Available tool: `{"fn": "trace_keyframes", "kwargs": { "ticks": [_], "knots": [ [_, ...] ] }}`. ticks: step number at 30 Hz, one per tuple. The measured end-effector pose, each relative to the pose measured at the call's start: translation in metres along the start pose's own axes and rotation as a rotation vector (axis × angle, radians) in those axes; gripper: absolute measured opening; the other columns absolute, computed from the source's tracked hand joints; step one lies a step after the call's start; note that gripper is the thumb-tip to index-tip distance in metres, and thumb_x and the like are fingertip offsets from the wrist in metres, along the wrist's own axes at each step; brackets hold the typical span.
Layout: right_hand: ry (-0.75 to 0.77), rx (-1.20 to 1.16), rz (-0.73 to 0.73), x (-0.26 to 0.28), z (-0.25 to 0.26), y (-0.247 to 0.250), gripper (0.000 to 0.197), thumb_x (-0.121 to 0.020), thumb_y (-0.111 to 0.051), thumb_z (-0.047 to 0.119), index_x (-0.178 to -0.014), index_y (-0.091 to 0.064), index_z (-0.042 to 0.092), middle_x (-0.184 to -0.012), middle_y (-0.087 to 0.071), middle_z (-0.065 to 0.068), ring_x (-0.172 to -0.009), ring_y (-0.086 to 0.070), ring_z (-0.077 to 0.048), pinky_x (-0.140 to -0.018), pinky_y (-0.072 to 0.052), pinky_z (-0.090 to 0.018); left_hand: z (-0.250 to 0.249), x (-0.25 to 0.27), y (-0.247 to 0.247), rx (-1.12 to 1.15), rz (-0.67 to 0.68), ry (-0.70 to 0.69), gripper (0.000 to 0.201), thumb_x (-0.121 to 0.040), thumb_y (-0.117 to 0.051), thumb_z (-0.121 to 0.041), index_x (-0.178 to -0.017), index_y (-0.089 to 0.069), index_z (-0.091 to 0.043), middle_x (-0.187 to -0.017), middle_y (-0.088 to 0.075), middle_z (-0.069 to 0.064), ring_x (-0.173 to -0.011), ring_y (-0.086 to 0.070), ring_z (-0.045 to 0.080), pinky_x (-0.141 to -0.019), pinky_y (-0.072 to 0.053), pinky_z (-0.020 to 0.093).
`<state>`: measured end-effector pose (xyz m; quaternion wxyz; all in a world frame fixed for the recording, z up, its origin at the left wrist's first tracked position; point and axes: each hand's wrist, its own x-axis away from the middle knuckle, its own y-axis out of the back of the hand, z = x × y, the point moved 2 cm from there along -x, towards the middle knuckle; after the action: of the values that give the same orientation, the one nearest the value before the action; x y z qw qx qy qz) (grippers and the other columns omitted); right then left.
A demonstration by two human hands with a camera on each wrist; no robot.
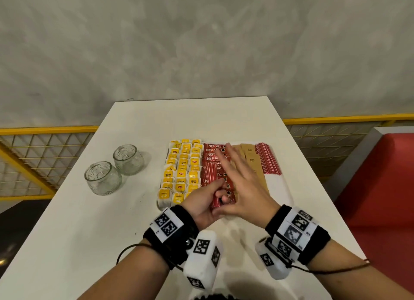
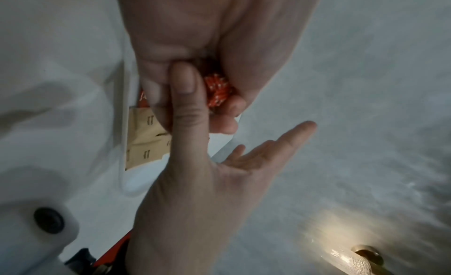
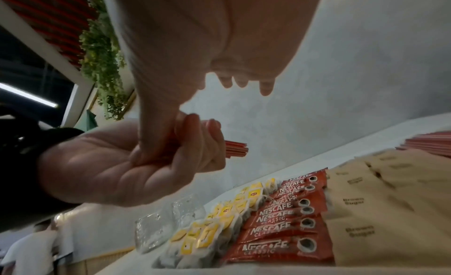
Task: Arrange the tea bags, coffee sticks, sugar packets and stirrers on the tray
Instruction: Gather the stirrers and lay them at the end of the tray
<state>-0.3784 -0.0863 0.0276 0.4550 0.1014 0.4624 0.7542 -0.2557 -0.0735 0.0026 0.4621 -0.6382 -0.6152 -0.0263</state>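
A white tray (image 1: 282, 188) holds rows of yellow tea bags (image 1: 182, 172), red coffee sticks (image 1: 212, 152), brown sugar packets (image 1: 251, 156) and a pile of red-and-white stirrers (image 1: 267, 158). My left hand (image 1: 214, 195) hovers over the tray's front edge and grips a small bundle of stirrers (image 3: 236, 149), whose ends show in the left wrist view (image 2: 217, 90). My right hand (image 1: 234, 183) is above the coffee sticks with straight, spread fingers. Its thumb (image 2: 185, 109) presses against the bundle in the left hand.
Two empty glass jars (image 1: 128, 159) (image 1: 103, 178) stand on the white table (image 1: 89, 232) left of the tray. A red seat (image 1: 380, 198) is beyond the table's right edge, and a yellow railing (image 1: 44, 130) runs behind.
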Motion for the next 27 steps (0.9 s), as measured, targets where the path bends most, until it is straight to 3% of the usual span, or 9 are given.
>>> {"fn": "trace_keyframes", "kwargs": {
  "ticks": [4, 7, 9, 12, 15, 19, 22, 25, 27],
  "knots": [
    [-0.098, -0.053, 0.005, 0.004, -0.008, 0.001, 0.132, -0.05, -0.083, 0.062, -0.152, -0.002, 0.039, -0.161, 0.004, 0.009, -0.148, 0.012, -0.011, -0.119, -0.006, -0.039, 0.002, -0.001, -0.005, -0.031, 0.025, -0.057, 0.024, -0.098, -0.052, -0.021, -0.076, -0.053, -0.01, -0.046, -0.037, -0.005, -0.037, -0.04, 0.008, -0.038, -0.038, 0.016],
    [-0.373, -0.369, -0.048, 0.006, -0.018, 0.015, 0.113, -0.045, -0.08, 0.067, -0.144, -0.031, 0.044, -0.134, -0.045, 0.0, -0.129, -0.041, -0.013, -0.109, -0.034, -0.029, 0.002, -0.002, -0.006, -0.305, 0.041, -0.225, 0.023, -0.098, -0.053, -0.023, -0.077, -0.052, -0.014, -0.046, -0.036, -0.006, -0.037, -0.032, 0.008, -0.041, -0.034, 0.02],
    [-0.489, -0.646, -0.023, 0.005, -0.025, 0.025, 0.077, -0.063, -0.076, 0.062, -0.13, -0.054, 0.033, -0.116, -0.063, -0.012, -0.109, -0.06, -0.019, -0.098, -0.046, -0.029, 0.002, -0.004, -0.01, -0.607, 0.065, -0.367, 0.023, -0.099, -0.052, -0.03, -0.081, -0.05, -0.016, -0.049, -0.037, -0.009, -0.041, -0.031, 0.009, -0.044, -0.034, 0.024],
    [-0.502, -0.733, 0.023, 0.004, -0.026, 0.039, 0.029, -0.089, -0.061, 0.037, -0.105, -0.068, 0.015, -0.09, -0.074, -0.001, -0.082, -0.066, -0.004, -0.075, -0.05, -0.015, 0.007, -0.015, -0.025, -1.064, 0.088, -0.538, 0.016, -0.099, -0.049, -0.034, -0.094, -0.054, -0.019, -0.055, -0.047, -0.01, -0.044, -0.042, 0.009, -0.048, -0.037, 0.027],
    [-0.515, -0.68, -0.029, 0.003, -0.037, 0.058, 0.023, -0.098, -0.052, 0.021, -0.079, -0.063, 0.012, -0.053, -0.057, 0.012, -0.048, -0.05, 0.003, -0.048, -0.037, -0.008, 0.011, -0.027, -0.049, -1.228, 0.099, -0.602, 0.026, -0.1, -0.045, -0.037, -0.118, -0.049, -0.019, -0.062, -0.049, -0.008, -0.048, -0.046, 0.008, -0.05, -0.038, 0.024],
    [-0.551, -0.489, -0.064, -0.001, -0.07, 0.082, 0.022, -0.097, -0.052, 0.022, -0.082, -0.056, 0.006, -0.055, -0.045, 0.008, -0.046, -0.039, -0.004, -0.045, -0.031, -0.017, 0.009, -0.042, -0.084, -1.334, 0.073, -0.612, 0.033, -0.099, -0.042, -0.044, -0.113, -0.047, -0.015, -0.077, -0.06, -0.001, -0.064, -0.06, 0.015, -0.058, -0.045, 0.027],
    [-0.558, -0.276, -0.032, -0.003, -0.095, 0.093, 0.023, -0.098, -0.049, 0.021, -0.076, -0.052, 0.017, -0.056, -0.046, 0.01, -0.046, -0.043, -0.002, -0.045, -0.031, -0.013, 0.013, -0.058, -0.103, -1.39, 0.018, -0.658, 0.026, -0.099, -0.048, -0.038, -0.101, -0.054, -0.013, -0.087, -0.066, 0.005, -0.078, -0.062, 0.022, -0.068, -0.049, 0.034],
    [-0.617, -0.114, 0.098, 0.003, -0.125, 0.084, 0.022, -0.098, -0.048, 0.027, -0.091, -0.058, 0.008, -0.072, -0.056, 0.0, -0.059, -0.049, -0.012, -0.051, -0.035, -0.023, 0.025, -0.082, -0.109, -1.474, -0.056, -0.618, 0.028, -0.094, -0.057, -0.032, -0.114, -0.061, -0.012, -0.103, -0.069, 0.005, -0.093, -0.064, 0.023, -0.071, -0.046, 0.028],
    [-0.656, -0.077, 0.16, 0.01, -0.143, 0.07, 0.026, -0.097, -0.049, 0.03, -0.102, -0.06, 0.007, -0.09, -0.065, -0.007, -0.077, -0.059, -0.021, -0.067, -0.048, -0.033, 0.033, -0.096, -0.108, -1.521, -0.068, -0.545, 0.033, -0.09, -0.063, -0.032, -0.117, -0.06, -0.014, -0.105, -0.07, 0.004, -0.094, -0.065, 0.022, -0.073, -0.048, 0.027]
  ]
}}
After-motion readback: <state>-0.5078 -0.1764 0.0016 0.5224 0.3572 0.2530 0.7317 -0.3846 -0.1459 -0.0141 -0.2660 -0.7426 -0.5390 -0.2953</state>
